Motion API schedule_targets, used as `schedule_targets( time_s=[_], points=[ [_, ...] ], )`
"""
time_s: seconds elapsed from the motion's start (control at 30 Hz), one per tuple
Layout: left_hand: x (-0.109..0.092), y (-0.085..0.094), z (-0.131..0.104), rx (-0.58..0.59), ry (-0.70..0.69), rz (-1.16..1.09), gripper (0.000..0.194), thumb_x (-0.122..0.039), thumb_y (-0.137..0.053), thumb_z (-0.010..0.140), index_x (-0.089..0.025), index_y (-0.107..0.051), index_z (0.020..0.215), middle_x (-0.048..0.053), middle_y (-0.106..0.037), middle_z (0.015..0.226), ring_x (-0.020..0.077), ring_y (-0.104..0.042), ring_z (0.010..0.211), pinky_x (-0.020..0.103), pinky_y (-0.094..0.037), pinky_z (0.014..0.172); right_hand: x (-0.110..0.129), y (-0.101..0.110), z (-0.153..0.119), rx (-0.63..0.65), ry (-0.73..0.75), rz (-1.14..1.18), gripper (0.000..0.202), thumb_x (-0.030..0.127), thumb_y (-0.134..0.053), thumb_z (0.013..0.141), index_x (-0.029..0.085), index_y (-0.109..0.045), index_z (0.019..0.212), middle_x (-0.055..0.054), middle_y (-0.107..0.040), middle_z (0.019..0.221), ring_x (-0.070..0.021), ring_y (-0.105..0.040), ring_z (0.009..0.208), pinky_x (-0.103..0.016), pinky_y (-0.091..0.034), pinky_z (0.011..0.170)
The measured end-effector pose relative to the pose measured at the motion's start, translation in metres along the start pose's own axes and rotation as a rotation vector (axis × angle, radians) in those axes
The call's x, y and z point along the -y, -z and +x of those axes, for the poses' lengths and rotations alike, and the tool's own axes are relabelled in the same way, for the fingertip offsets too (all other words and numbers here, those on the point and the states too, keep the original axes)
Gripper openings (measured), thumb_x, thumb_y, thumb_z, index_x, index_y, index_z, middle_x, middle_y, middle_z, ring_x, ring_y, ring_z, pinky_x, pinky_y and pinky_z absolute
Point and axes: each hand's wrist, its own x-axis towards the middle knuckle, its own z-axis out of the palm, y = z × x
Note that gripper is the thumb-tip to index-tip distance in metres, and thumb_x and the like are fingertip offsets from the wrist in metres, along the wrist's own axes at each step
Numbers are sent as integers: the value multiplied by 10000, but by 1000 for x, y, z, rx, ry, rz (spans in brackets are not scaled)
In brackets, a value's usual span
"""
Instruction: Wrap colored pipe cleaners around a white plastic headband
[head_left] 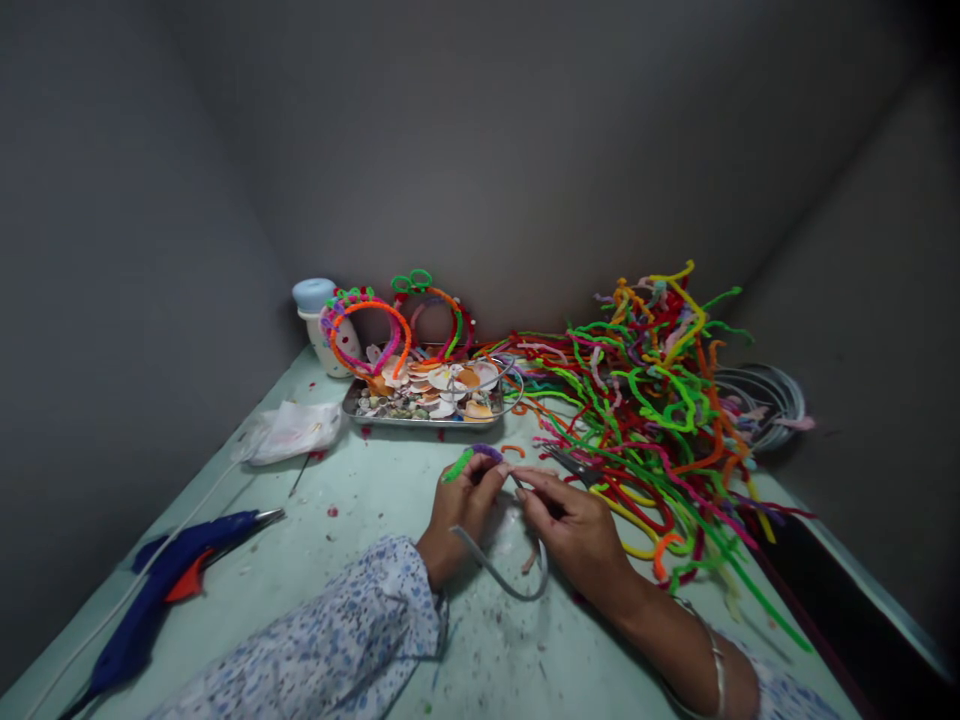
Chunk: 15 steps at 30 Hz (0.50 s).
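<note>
My left hand (469,505) pinches a headband near the middle of the table, where green and purple pipe cleaner (486,453) wraps one end of it. The bare grey part of the headband (517,595) curves down below my hands and back up to the left. Close beside it, my right hand (574,530) has its thumb and forefinger closed on the band at the edge of the wrapped part. The fingertips of both hands nearly meet, and they partly hide the spot where the wrapping ends.
A blue glue gun (165,590) lies at the left beside a plastic packet (296,432). Behind my hands is a metal tray (427,428) of shells, with finished headbands (371,310) and a bottle (322,330). Pliers (574,465) and tangled pipe cleaners (660,400) lie right.
</note>
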Motion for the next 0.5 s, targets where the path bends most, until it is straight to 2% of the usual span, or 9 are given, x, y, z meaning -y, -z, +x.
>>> schedule_targets(
  time_s=[0.17,0.33,0.5],
  points=[
    [4,0,0,-10,6,18,234,-386,-563,807,-171,-619,732,22,-588,650,133,-505,586,235,-359,510,0,1,1,14,17,-18,292,171,-534,835,251,-709,1054,-24,-723,1052,-193,-685,955,-320,-547,878],
    [2,1,-2,14,18,13,248,-403,-559,821,-168,-639,805,27,-609,682,133,-518,598,232,-369,522,-3,3,2,19,20,-23,291,161,-535,833,254,-716,1040,-19,-728,1035,-189,-692,935,-319,-550,876],
    [0,4,-3,5,-23,108,310,-432,-519,843,-155,-612,741,15,-571,642,129,-499,594,235,-376,540,-2,2,3,6,10,-8,269,169,-547,824,243,-726,1012,-23,-739,995,-189,-700,906,-319,-557,860]
  ],
)
